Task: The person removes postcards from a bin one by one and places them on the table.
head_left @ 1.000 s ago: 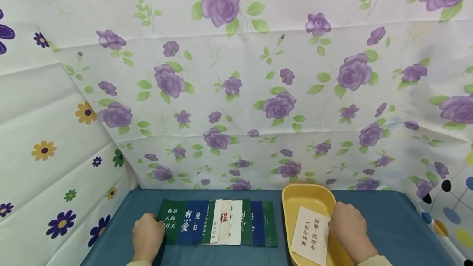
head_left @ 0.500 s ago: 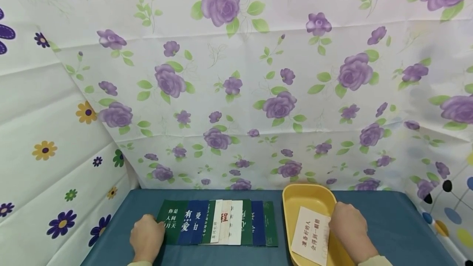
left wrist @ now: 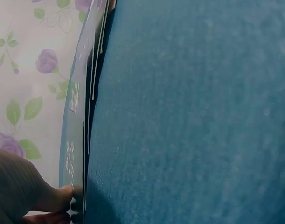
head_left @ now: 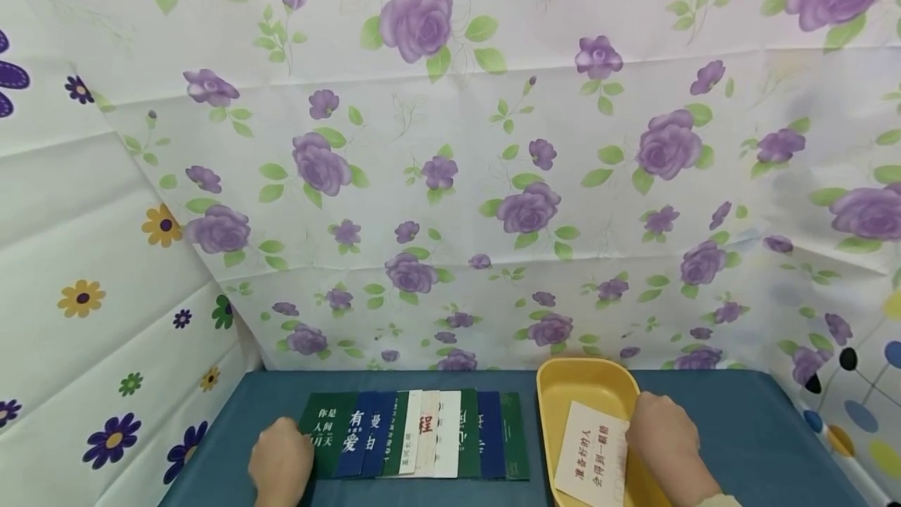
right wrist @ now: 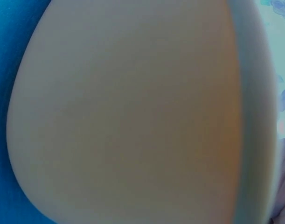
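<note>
A row of overlapping printed cards lies on the blue table, in green, navy and white. At its left end, my left hand (head_left: 281, 456) pinches the edge of a dark green card (head_left: 327, 433) with white characters. The left wrist view shows the thumb (left wrist: 53, 198) on that card's face, with fingers behind it. My right hand (head_left: 662, 436) reaches over the right side of a yellow plastic tray (head_left: 587, 366). Its curled fingers pinch the right edge of a white card (head_left: 590, 448) with red-brown characters, tilted inside the tray. The tray's outer wall (right wrist: 133, 112) fills the right wrist view, hiding the fingertips.
The blue table (head_left: 422, 491) ends at the back against a white sheet (head_left: 450, 210) with purple roses. Sheets with a flower pattern on the left and a dot pattern on the right flank the table. Other cards, including a navy one (head_left: 489, 433), overlap towards the tray.
The whole head view has shifted slightly, so the table and cards sit a little lower. Both hands and the cards keep their places.
</note>
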A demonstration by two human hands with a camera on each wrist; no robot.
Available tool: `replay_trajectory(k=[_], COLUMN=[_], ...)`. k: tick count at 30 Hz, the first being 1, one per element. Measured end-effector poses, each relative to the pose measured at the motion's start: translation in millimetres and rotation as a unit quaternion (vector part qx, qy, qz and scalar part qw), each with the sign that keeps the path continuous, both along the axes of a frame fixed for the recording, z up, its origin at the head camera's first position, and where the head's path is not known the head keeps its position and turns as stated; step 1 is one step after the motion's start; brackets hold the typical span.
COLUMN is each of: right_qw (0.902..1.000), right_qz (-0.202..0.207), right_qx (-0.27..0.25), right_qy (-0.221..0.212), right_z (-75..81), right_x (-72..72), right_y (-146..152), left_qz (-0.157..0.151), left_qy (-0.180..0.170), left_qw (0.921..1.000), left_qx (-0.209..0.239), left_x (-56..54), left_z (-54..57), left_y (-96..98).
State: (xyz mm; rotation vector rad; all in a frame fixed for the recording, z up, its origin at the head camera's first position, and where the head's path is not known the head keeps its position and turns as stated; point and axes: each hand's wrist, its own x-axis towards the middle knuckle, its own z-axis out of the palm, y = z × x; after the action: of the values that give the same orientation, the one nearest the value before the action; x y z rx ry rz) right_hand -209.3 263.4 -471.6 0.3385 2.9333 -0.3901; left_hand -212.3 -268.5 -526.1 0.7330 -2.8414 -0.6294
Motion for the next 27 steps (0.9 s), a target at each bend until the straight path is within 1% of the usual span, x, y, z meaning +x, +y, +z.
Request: replay_trajectory(k=[4,7,9,11,13,16,18,20,23,27], right_qw=[1.0000,0.9999,0.9999,1.0000,1.0000,1.0000,1.0000,1.0000,1.0000,1.0000], right_qz=[0.004,0.005,0.004,0.003,0.002,0.001,0.001,0.000,0.000,0.000], right_qx=[0.000,0.002,0.003,0.002,0.003,0.003,0.004,0.004,0.001,0.000], right_qy=[0.008,0.012,0.012,0.008,0.004,0.002,-0.001,-0.003,-0.005,-0.004], right_z=[-0.2,-0.3,0.3,0.7,1.0,1.0,1.4,1.6,1.7,1.3], right_x=[1.9,2.6,2.0,1.2,0.2,-0.5,-0.6,-0.4,-0.3,-1.0], right_y=[-0.4,-0.4,-0.3,-0.3,-0.5,-0.7,-0.8,-1.0,-1.0,-0.9], left_qz=[-0.006,-0.001,-0.001,-0.005,-0.015,-0.036,-0.052,-0.066,-0.088,-0.118], left_qy=[-0.004,0.009,0.036,0.077,0.125,0.196,0.231,0.256,0.285,0.301], left_qw=[1.0000,1.0000,0.9994,0.9970,0.9919,0.9793,0.9706,0.9633,0.9532,0.9454], left_qx=[-0.003,0.001,-0.001,-0.009,-0.020,-0.034,-0.039,-0.044,-0.051,-0.045], left_x=[0.4,0.5,-1.1,-2.3,-3.0,-2.9,-2.7,-2.4,-2.4,-1.0], left_z=[3.0,8.7,15.7,24.5,35.1,52.5,63.5,73.1,84.2,97.4], left_y=[0.9,6.4,12.8,21.9,33.2,53.6,68.6,83.6,104.6,132.0])
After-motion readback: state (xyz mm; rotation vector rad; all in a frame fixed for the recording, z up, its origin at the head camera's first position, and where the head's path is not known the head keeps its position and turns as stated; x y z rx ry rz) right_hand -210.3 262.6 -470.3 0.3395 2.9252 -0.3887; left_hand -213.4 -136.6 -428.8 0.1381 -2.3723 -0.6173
